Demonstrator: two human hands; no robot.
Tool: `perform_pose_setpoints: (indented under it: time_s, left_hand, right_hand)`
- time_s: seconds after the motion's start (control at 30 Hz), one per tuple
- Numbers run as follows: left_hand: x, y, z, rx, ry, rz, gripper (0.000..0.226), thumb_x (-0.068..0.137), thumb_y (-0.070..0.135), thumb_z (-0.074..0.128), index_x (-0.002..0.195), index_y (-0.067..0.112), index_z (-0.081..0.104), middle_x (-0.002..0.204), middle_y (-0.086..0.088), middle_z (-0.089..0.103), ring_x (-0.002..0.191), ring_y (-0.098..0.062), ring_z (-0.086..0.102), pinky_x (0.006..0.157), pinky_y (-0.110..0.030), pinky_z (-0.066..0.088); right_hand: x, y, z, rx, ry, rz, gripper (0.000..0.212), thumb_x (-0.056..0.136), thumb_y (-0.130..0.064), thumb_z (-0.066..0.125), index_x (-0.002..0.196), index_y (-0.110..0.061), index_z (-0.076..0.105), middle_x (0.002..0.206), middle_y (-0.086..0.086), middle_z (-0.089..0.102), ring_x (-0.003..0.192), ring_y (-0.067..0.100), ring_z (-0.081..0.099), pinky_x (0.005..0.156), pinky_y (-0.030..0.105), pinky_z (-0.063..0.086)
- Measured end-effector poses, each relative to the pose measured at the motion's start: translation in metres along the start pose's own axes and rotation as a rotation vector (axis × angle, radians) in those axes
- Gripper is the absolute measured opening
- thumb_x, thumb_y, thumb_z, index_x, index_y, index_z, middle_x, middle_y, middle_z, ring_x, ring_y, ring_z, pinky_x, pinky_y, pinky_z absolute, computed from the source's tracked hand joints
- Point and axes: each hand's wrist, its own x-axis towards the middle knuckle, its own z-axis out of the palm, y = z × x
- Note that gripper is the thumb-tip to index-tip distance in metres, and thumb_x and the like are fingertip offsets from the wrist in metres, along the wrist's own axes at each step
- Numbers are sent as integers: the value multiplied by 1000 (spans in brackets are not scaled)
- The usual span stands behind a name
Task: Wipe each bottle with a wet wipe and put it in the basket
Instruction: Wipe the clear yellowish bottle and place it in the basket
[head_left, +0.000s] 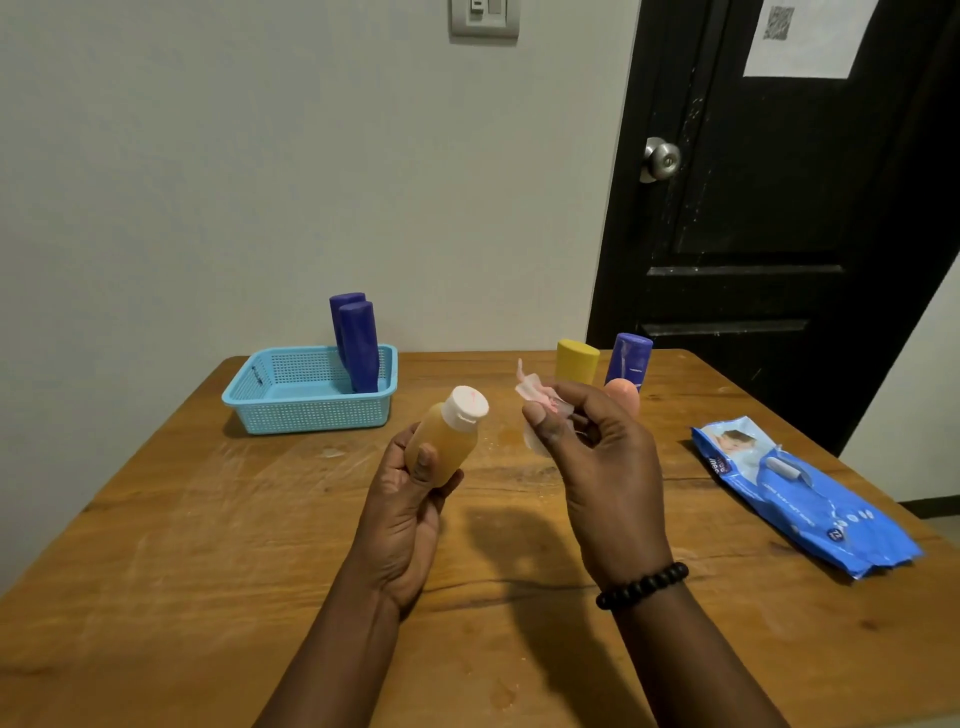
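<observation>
Fingers (423, 462) of my left hand (410, 499) wrap the orange bottle (444, 439), right of the basket (311, 410) — right hand (597, 452) pinches the wet wipe (535, 400). Wiping step; next I bring wipe onto bottle.

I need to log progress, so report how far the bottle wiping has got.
Done: two purple bottles stand in the blue basket. In hand: the left hand grips an orange bottle with a white cap, and the right hand pinches a wet wipe. Left: a yellow bottle, a purple bottle and a peach one wait behind the right hand.
</observation>
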Motion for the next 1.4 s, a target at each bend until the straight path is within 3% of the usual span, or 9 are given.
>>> perform_pose_setpoints:
  time_s: [0.3,0.53,0.63,0.73,0.87,0.93,1.0,1.17,1.4]
  left_hand:
    - [-3,2,1,87,-68,36,91,53,61,89,128,21,58,122,2,68,104,-10,65,83,-24,54]
    - [-4,0,-2,162,-100,16,69,60,56,88,121,32,65,128,-5,65,111,-19,61,89,-34,49]
    - [-7,-1,0,255,-134,22,44,78,33,80,119,30,64,121,-4,68,113,-22,63,89,-36,50]
    - [-9,-2,2,343,-116,57,42,76,24,77,116,25,63,114,-7,70,109,-27,65,89,-40,54]
    - [-6,-4,4,372,-71,80,44,74,27,79,116,30,63,115,0,70,112,-21,65,91,-39,54]
    - [-7,-4,5,408,-75,94,45,75,30,79,117,36,63,118,4,70,112,-16,65,88,-34,54]
    - [-8,-4,6,458,-98,107,43,79,27,77,119,38,65,119,8,68,112,-11,64,86,-31,55]
    - [-9,-4,7,502,-91,128,35,84,23,73,116,35,68,117,7,70,111,-15,64,90,-40,54]
    - [-10,-6,6,572,-55,165,35,84,28,74,117,38,64,117,13,67,111,-17,62,90,-43,54]
  right_hand:
    - [6,-17,14,-404,-133,-375,27,85,-21,72,112,-19,70,109,-7,62,96,-3,53,83,0,39]
    - [-1,-12,15,-538,-86,-495,38,78,-16,78,115,-16,68,115,0,62,106,10,56,81,6,43]
    - [0,-12,15,-552,-42,-540,31,77,-8,78,107,-14,71,110,2,65,103,12,57,80,7,41]
    - [0,-10,16,-594,-43,-584,25,75,-3,77,97,-14,72,103,3,66,97,14,59,76,9,41]
    - [-3,-10,8,-407,-83,-427,23,81,-4,72,98,-19,71,104,-5,66,98,3,59,78,11,48]
    - [-1,-14,4,-274,-53,-313,24,83,-9,73,104,-20,70,108,-8,64,99,-4,56,83,1,40]
    - [2,-13,6,-358,-52,-302,31,82,-17,75,112,-20,68,113,-8,60,100,-5,51,83,-4,34]
    - [7,2,17,-655,-128,-380,34,80,-18,76,113,-20,67,115,-4,56,108,10,52,82,12,41]
    - [4,2,21,-682,-33,-509,22,76,-5,78,94,-13,69,97,2,66,91,16,60,69,19,46]
